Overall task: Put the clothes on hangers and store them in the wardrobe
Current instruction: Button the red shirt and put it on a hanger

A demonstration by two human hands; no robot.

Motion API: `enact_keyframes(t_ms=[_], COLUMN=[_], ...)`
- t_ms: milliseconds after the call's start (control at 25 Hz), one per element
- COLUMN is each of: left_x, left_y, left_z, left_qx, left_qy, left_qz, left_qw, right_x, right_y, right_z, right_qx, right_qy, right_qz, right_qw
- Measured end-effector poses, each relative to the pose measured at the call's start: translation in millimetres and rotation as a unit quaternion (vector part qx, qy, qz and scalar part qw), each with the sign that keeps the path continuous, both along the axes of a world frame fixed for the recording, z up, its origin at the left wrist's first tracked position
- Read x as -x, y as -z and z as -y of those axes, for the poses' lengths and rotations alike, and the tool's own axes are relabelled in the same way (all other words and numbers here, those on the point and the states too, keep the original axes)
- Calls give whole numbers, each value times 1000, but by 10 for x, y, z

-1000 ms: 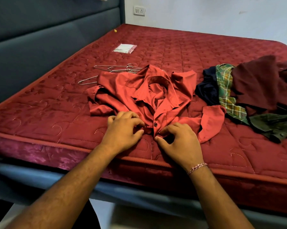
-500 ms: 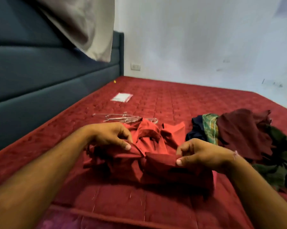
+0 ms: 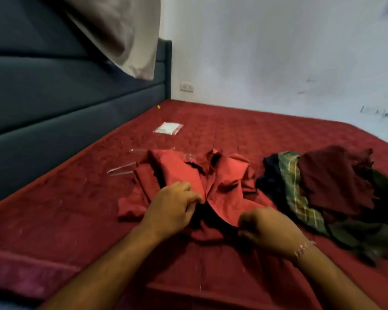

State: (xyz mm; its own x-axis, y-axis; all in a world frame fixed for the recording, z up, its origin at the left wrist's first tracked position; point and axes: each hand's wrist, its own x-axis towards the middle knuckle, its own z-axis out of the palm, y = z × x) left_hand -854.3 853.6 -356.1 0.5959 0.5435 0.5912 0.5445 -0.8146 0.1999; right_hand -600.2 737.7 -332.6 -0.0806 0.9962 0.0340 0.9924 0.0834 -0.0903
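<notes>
Across the red mattress (image 3: 81,211) I am watching my left hand (image 3: 171,209) and right hand (image 3: 265,231), both pinching the red shirt (image 3: 224,175), spreading its front apart since a half-second ago, opening it for the hangers (image 3: 121,170) at centre-left.

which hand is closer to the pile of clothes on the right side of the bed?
Right. The right hand grips the red shirt just beside the pile of clothes; the left hand holds the shirt farther away, on its other side.

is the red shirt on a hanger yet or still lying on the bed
Not on a hanger. The red shirt lies crumpled on the mattress, hangers beside it.
</notes>
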Motion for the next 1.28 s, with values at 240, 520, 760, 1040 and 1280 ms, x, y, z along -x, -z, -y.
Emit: enact_keyframes(t_ms=[240, 520, 760, 1040, 1280], left_x=[484, 432, 301, 143, -199], left_y=[608, 517, 567, 556, 604], left_z=[709, 582, 622, 683, 960], left_qx=[126, 149, 159, 210, 288], left_qy=[8, -29, -78, -131, -92], left_qz=[-30, -29, -34, 120, 381], left_qw=[992, 988, 984, 961, 874], right_x=[140, 478, 645, 714, 1006], right_y=[268, 326, 502, 547, 662], right_z=[801, 587, 236, 198, 255], right_qx=[60, -110, -84, -109, -97], right_qy=[-1, 93, 123, 193, 152], right_qz=[11, -101, 30, -420, -754], right_qw=[998, 984, 988, 880, 631])
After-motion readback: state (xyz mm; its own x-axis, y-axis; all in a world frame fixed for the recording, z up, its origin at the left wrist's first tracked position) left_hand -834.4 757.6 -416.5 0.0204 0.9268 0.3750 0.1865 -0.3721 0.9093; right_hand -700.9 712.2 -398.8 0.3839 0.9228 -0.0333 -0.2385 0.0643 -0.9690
